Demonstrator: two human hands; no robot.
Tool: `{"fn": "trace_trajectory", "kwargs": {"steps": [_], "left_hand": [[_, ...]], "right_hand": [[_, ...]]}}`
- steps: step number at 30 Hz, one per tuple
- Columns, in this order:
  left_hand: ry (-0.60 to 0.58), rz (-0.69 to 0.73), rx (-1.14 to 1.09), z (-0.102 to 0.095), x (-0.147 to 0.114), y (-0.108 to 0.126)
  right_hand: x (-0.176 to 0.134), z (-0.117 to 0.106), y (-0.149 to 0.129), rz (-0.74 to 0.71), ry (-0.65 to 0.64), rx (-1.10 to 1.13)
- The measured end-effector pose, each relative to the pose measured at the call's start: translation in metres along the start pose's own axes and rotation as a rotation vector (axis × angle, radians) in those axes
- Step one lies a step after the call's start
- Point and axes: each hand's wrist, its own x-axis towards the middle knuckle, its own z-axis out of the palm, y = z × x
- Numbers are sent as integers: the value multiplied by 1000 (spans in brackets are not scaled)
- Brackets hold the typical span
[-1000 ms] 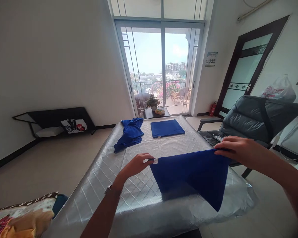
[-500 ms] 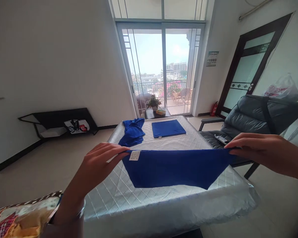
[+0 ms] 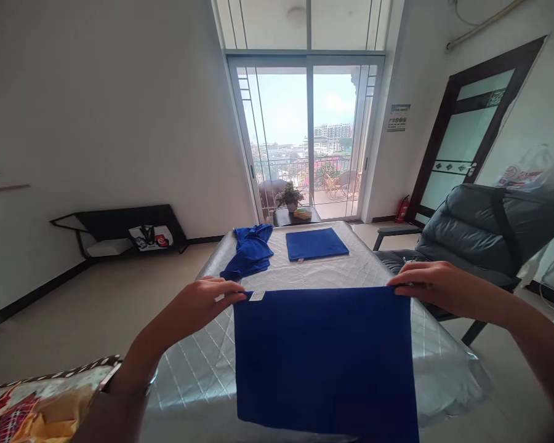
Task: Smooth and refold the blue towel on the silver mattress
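Note:
A blue cloth hangs spread out between my two hands, its top edge nearly level. My left hand pinches the top left corner, beside a small white label. At the top right corner my right hand pinches the same edge. The cloth's lower right part runs past the bottom of the view. Behind it, on a table with a silvery quilted cover, lies a flat folded blue cloth. To the left of that is a crumpled blue cloth.
A dark padded armchair stands to the right of the table. Colourful fabrics lie at the lower left. A potted plant sits on a small table at the far end, before a glass sliding door. A black rack leans by the left wall.
The cloth has dropped open from a short, slanting hang to a long, flatter sheet. My right hand has moved left and slightly down, nearer my left hand.

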Motion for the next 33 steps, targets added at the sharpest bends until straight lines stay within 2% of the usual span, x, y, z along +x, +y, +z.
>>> {"fn": "trace_trajectory", "kwargs": {"steps": [3,5,9,12,15,18,22,25,28,30,33], "left_hand": [[-81,-54,-38,8,25,-22],[-68,-78,-52,12,47,-38],[104,-133,-14,19,86,-66],[264,-161,3,25,92,-76],[372,-115,4,44,70,-77],[396,-47,-1,87,27,-76],[264,-18,19,166,-38,-72],[115,-10,50,210,-74,-63],[36,-51,68,226,-94,-50],[21,-88,75,227,-101,-44],[20,-113,96,224,-107,-41]], "right_hand": [[32,8,18,-21,-2,-51],[58,11,33,-39,55,-120],[109,11,56,-38,228,-243],[126,15,61,-20,344,-274],[119,35,61,-13,380,-221],[97,81,66,-6,369,-152],[62,169,81,50,268,-56],[37,227,91,70,175,-45],[17,260,92,73,141,-46],[8,268,89,79,157,-28],[-1,268,81,86,178,-5]]}}
